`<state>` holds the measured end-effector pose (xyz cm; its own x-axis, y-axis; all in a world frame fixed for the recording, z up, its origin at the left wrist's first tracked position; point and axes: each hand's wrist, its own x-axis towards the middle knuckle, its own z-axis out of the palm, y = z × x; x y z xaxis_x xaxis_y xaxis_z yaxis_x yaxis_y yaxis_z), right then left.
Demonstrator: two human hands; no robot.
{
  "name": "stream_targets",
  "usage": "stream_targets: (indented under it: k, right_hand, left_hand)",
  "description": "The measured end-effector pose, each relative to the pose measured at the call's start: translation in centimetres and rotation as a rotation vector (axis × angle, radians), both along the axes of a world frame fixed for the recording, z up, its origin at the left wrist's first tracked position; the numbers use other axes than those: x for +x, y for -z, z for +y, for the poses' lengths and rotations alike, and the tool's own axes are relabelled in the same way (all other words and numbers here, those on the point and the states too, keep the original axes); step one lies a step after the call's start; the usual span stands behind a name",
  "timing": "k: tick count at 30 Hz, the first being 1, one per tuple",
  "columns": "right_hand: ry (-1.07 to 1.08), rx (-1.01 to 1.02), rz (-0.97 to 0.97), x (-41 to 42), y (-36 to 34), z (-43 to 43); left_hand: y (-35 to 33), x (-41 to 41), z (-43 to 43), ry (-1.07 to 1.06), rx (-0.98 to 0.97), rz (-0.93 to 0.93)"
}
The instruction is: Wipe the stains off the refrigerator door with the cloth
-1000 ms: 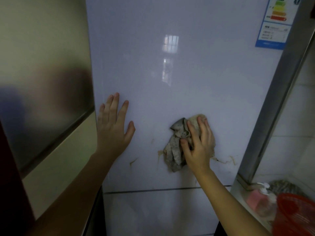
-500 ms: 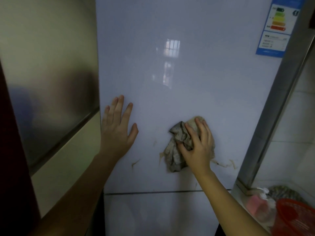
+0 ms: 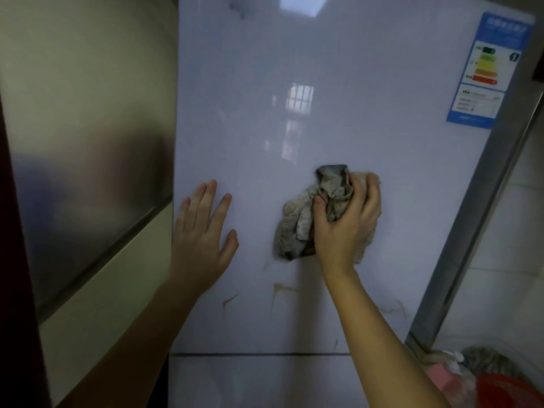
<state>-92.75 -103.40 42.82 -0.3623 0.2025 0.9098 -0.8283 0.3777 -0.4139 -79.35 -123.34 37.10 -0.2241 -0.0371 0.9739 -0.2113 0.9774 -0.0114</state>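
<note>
The glossy white refrigerator door (image 3: 309, 113) fills the middle of the view. My right hand (image 3: 347, 222) presses a crumpled grey-beige cloth (image 3: 297, 222) against it, fingers closed over the cloth. Brown stains (image 3: 279, 290) streak the door just below the cloth, with a small one (image 3: 229, 300) to the left and more (image 3: 397, 309) near the door's right edge. My left hand (image 3: 203, 231) lies flat on the door's left side, fingers spread, holding nothing.
A steel-faced cabinet panel (image 3: 88, 157) stands to the left. An energy label (image 3: 488, 72) sticks to the door's upper right. The grey fridge side (image 3: 471, 216) meets a tiled wall. A red basket (image 3: 509, 393) and pink bottle (image 3: 441, 378) sit at bottom right. A lower door (image 3: 250, 381) lies below the seam.
My right hand has slid the cloth upward on the door, uncovering brown streaks beneath it. My left hand stays flat in the same spot.
</note>
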Motion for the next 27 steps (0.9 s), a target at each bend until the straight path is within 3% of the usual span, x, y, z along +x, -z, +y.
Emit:
stream_targets:
  k: [8, 12, 19, 27]
  right_hand:
    - [-0.102, -0.016, 0.036, -0.2, 0.7, 0.2]
    - [-0.037, 0.046, 0.041, -0.5, 0.7, 0.3]
    - [-0.125, 0.112, 0.044, 0.2, 1.3, 1.1]
    - [-0.227, 0.037, 0.039, 0.0, 1.5, 1.2]
  left_hand:
    - [0.0, -0.1, 0.2, -0.004, 0.001, 0.002]
    - [-0.1, 0.1, 0.1, -0.002, 0.002, -0.005]
    - [-0.1, 0.2, 0.2, 0.009, 0.011, -0.018]
    - [-0.2, 0.2, 0.2, 0.008, -0.001, -0.01]
